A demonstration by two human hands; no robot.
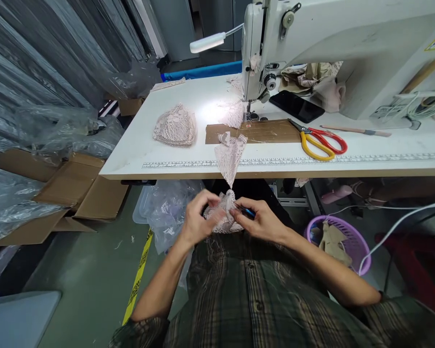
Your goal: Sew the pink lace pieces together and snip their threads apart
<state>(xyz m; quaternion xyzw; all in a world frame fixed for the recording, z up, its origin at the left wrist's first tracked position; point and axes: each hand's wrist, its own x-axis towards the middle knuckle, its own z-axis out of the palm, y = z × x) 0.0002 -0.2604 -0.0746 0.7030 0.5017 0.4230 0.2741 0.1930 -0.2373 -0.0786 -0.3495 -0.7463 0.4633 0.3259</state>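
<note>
My left hand [200,217] is curled around the pale pink lace [223,215] above my lap, thumb and fingers gathering it. On the lace's right side, my right hand [261,218] is closed on what look like blue thread snips [247,211], mostly covered by the fingers. Their dark tip points at the lace. A narrow twist joins this bundle to a triangular lace piece [229,157] draped over the table's front edge. More lace [234,115] lies behind it, beside the presser foot of the sewing machine [253,58].
A stack of lace pieces [175,126] sits on the white table [130,154], left of a brown strip [271,131]. Red-and-yellow scissors [321,142], a black phone [296,106] and a brush-like stick [355,130] lie right. Below are a purple basket [355,237] and open cardboard box [72,188].
</note>
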